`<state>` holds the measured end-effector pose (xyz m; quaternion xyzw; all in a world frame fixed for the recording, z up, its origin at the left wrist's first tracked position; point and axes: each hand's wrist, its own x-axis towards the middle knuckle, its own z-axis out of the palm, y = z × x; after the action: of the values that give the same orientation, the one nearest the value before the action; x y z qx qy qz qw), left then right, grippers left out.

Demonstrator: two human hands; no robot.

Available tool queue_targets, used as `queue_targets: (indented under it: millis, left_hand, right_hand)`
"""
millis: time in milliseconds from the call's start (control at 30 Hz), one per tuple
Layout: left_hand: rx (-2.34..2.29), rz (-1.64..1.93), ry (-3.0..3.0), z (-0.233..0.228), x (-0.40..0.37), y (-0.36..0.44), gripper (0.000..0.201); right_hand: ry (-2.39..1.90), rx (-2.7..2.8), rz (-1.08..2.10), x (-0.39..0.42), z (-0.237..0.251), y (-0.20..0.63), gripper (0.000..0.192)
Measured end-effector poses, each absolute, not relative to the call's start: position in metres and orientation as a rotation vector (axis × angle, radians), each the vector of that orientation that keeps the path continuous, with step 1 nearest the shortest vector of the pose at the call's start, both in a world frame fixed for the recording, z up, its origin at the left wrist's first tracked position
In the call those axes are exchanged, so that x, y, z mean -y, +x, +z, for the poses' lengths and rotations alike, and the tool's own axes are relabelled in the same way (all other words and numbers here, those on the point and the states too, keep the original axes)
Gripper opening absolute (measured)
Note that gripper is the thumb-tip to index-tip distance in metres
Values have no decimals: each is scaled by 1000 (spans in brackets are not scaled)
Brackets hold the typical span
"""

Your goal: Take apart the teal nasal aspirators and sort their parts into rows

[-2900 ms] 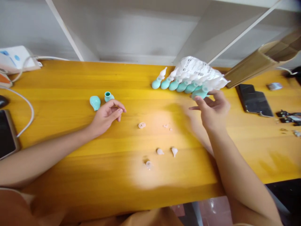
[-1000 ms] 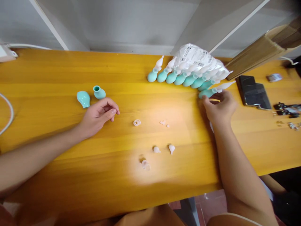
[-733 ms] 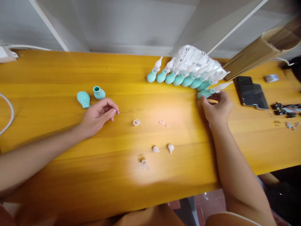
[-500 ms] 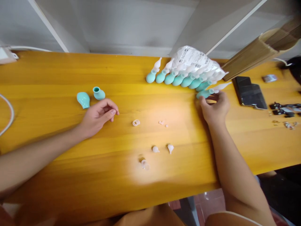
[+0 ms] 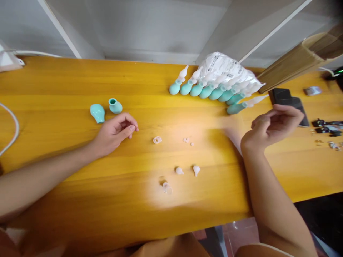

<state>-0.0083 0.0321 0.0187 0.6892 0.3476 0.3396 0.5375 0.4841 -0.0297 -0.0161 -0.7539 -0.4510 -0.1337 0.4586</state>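
A glossy yellow wooden tabletop [image 5: 66, 82] runs under a white frame and wall. At its far side a row of teal bulbs [image 5: 206, 91] with pale tapered tips leans against a crinkled white plastic bag [image 5: 225, 71]. The nearest assembled bulb [image 5: 235, 108] lies at the end of that row, its translucent nozzle pointing away from the row.

The right hand [image 5: 273, 125] hovers just off that last bulb, empty, fingers loosely curled and apart; it looks to me as though this piece has been laid down and the hand is free. The left hand [image 5: 115, 130] rests on the wood, well away from the row, fingers curled in and together; whether a small part sits between them I cannot tell.

Just beyond the left hand sit two bare teal bulbs [image 5: 98, 112], smooth and rubbery-looking, one on its side, one upright with its mouth open. Between that hand and the row lie loose translucent pieces [image 5: 195, 169]: a small ring, cone tips, tiny beads. My guess is that the next move needs a fine pinch on one of these slippery bits.
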Motion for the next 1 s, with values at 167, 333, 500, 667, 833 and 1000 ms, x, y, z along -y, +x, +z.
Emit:
queue_targets:
  millis: [167, 333, 500, 667, 833, 1000]
  left_hand:
    - [-833, 765, 1749, 16, -32, -9, 14]
    - [-780, 669, 2046, 13, -29, -9, 7]
    - [-642, 621, 2347, 7, -23, -11, 48]
    - [-408, 483, 2531, 6, -19, -12, 69]
    - [-357, 466, 2580, 7, -20, -10, 55]
    - [-343, 442, 2612, 5, -21, -11, 51]
  right_hand:
    - [-1700, 1209, -216, 43, -6, 414, 18]
    - [-1568, 1749, 378, 49, 24, 380, 26]
    - [-1502, 2111, 989, 48, 63, 370, 7]
    - [-1427, 2158, 1163, 59, 70, 372, 12]
    - [-1638, 2327, 1465, 72, 75, 377, 31]
    - [-1849, 2276, 1596, 83, 75, 368, 33]
